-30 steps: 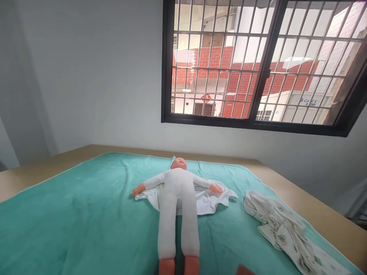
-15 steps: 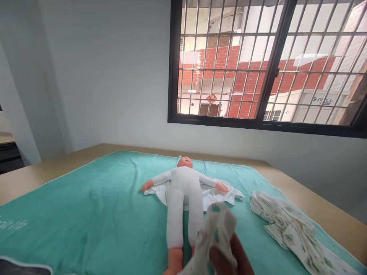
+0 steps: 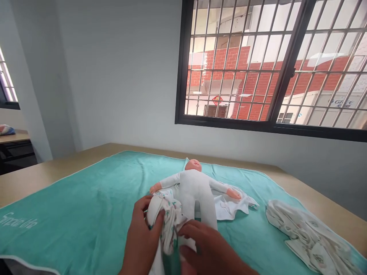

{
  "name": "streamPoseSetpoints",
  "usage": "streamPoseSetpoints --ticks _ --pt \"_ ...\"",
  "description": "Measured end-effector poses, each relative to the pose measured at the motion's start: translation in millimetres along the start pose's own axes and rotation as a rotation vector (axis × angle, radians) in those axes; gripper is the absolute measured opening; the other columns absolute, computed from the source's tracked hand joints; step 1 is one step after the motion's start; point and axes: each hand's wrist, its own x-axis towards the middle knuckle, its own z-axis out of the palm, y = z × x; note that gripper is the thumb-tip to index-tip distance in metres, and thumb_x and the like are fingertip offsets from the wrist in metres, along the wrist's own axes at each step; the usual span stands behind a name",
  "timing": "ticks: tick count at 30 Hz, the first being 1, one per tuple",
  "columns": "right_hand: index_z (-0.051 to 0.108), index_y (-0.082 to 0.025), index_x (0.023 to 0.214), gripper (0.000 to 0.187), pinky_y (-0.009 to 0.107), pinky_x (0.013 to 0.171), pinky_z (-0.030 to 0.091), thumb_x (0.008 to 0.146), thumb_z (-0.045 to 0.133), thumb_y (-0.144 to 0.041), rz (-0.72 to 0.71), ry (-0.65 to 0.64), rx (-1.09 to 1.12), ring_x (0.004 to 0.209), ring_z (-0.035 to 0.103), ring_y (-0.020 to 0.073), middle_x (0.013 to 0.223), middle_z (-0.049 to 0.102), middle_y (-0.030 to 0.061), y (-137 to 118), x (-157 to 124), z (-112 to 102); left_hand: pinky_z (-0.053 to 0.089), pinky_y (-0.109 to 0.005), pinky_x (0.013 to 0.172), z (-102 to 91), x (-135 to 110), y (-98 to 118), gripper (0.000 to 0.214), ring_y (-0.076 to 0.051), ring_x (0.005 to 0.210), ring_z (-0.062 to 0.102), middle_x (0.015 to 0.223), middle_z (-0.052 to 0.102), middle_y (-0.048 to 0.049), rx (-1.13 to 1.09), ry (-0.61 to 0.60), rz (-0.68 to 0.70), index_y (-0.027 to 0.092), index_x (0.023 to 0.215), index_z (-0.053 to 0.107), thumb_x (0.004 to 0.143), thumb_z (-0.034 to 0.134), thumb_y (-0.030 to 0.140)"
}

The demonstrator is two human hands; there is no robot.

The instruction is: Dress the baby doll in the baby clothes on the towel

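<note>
- The person's left hand has its grip around a bunched-up piece of baby clothes; the thumb is on the near side, and the fingers curl round the far side;
- the right hand is at the other side of the baby clothes, with its fingers at the edge; it is a bit blurry, so one cannot tell if its grip is pinched tight or loose;
- the baby clothes are white with little colored marks; they are up in front of the doll, over part of its legs;
- the doll lies on its back in a white suit, arms out wide, head toward the wall;
- a white shirt is spread under the doll, poking out on both sides;
- more crumpled clothes lie near the right edge of the green blanket;
- the blanket covers much of the table; a window with bars is above it.
</note>
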Motion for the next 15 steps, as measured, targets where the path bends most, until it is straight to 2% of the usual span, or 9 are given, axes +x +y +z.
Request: streamPoseSetpoints --ticks 2,3,5,6,8,10,11,13,15 --pt "0.067 -0.024 0.092 0.015 0.028 0.078 0.049 0.083 0.055 -0.022 0.078 0.054 -0.034 0.085 0.062 0.0173 0.096 0.068 0.0018 5.5 -2.0 -15.1 0.052 -0.041 0.085 15.1 16.4 -18.5 0.042 -0.027 0.104 0.063 0.125 0.058 -0.0118 0.199 -0.134 0.007 0.023 0.133 0.039 0.093 0.042 0.031" --pt "0.066 -0.024 0.092 0.014 0.028 0.076 0.049 0.086 0.053 -0.025 0.105 0.088 -0.042 0.083 0.061 0.0167 0.095 0.067 0.0016 11.5 -1.6 -23.4 0.052 -0.039 0.083 21.5 22.7 -27.8 0.039 -0.027 0.101 0.064 0.123 0.059 -0.0114 0.319 -0.223 0.054 0.023 0.131 0.043 0.093 0.038 0.024" --pt "0.066 -0.025 0.095 0.017 0.031 0.077 0.049 0.09 0.052 -0.032 0.133 0.143 -0.04 0.085 0.061 0.0174 0.097 0.067 0.0019 31.4 4.2 -42.2 0.05 -0.039 0.083 30.4 31.9 -42.5 0.038 -0.026 0.099 0.063 0.117 0.061 -0.0102 0.534 -0.382 0.186 0.022 0.119 0.056 0.091 0.033 0.012" --pt "0.066 -0.026 0.097 0.018 0.032 0.078 0.049 0.09 0.052 -0.036 0.147 0.165 -0.032 0.088 0.061 0.0183 0.101 0.067 0.0024 45.4 10.5 -52.7 0.049 -0.04 0.084 32.6 35.4 -46.6 0.037 -0.026 0.1 0.063 0.113 0.063 -0.0097 0.603 -0.423 0.236 0.021 0.11 0.061 0.089 0.033 0.008" --pt "0.066 -0.026 0.105 0.027 0.034 0.08 0.05 0.089 0.055 -0.045 0.202 0.2 0.022 0.091 0.062 0.0204 0.109 0.067 0.0046 80.2 30.1 -75.7 0.047 -0.043 0.092 33.6 41.9 -46.3 0.036 -0.028 0.113 0.057 0.113 0.063 -0.0097 0.62 -0.42 0.326 0.02 0.102 0.065 0.086 0.036 0.006" --pt "0.067 -0.025 0.106 0.034 0.035 0.087 0.048 0.086 0.058 -0.052 0.255 0.26 0.104 0.098 0.062 0.0229 0.113 0.067 0.0056 119.1 56.9 -99.2 0.037 -0.046 0.108 33.5 49.8 -36.0 0.037 -0.028 0.133 0.042 0.126 0.06 -0.0098 0.471 -0.355 0.416 0.02 0.109 0.065 0.085 0.039 0.007" --pt "0.068 -0.023 0.104 0.037 0.036 0.089 0.048 0.085 0.059 -0.054 0.278 0.277 0.154 0.102 0.061 0.0241 0.113 0.068 0.0068 138.1 71.5 -110.1 0.032 -0.045 0.112 34.7 54.7 -28.7 0.038 -0.027 0.137 0.038 0.131 0.058 -0.0096 0.357 -0.339 0.418 0.02 0.114 0.063 0.086 0.04 0.01" --pt "0.068 -0.019 0.104 0.045 0.035 0.093 0.047 0.084 0.059 -0.058 0.359 0.311 0.312 0.109 0.059 0.0254 0.118 0.066 0.0112 171.8 100.5 -128.0 0.035 -0.041 0.111 42.1 66.6 -14.6 0.038 -0.026 0.131 0.046 0.134 0.057 -0.0113 0.108 -0.379 0.272 0.017 0.124 0.058 0.09 0.042 0.021" --pt "0.067 -0.015 0.106 0.052 0.034 0.092 0.048 0.084 0.058 -0.062 0.437 0.254 0.475 0.111 0.059 0.026 0.124 0.063 0.0162 196.9 126.4 -139.4 0.048 -0.038 0.096 56.7 80.1 -6.4 0.044 -0.029 0.114 0.06 0.128 0.061 -0.0154 -0.099 -0.484 -0.029 0.012 0.123 0.058 0.088 0.051 0.037"
